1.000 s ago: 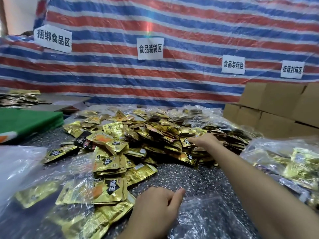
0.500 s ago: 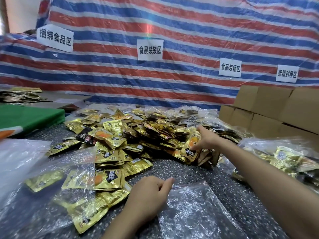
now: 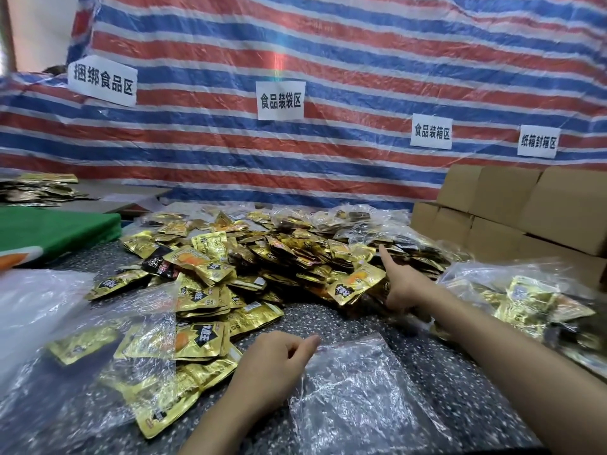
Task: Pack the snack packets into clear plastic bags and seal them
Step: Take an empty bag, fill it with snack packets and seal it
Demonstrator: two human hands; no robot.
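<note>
A big pile of gold snack packets [image 3: 262,254] covers the middle of the speckled table [image 3: 328,320]. My right hand [image 3: 405,285] reaches into the pile's near right edge and grips a small stack of gold packets [image 3: 356,285], with its index finger sticking out over the pile. An empty clear plastic bag [image 3: 358,399] lies flat on the table in front of me. My left hand [image 3: 276,366] rests at the bag's upper left corner, fingers curled, pinching the bag's edge.
Clear bags holding packets lie at the left [image 3: 108,353] and at the right [image 3: 532,300]. Cardboard boxes [image 3: 509,205] are stacked at the back right. A green block [image 3: 49,231] sits at the left. A striped tarp [image 3: 328,60] with paper signs closes off the back.
My right hand reached into the pile, closed on a stack of packets and drew it a little toward me. My left hand stayed at the bag's corner.
</note>
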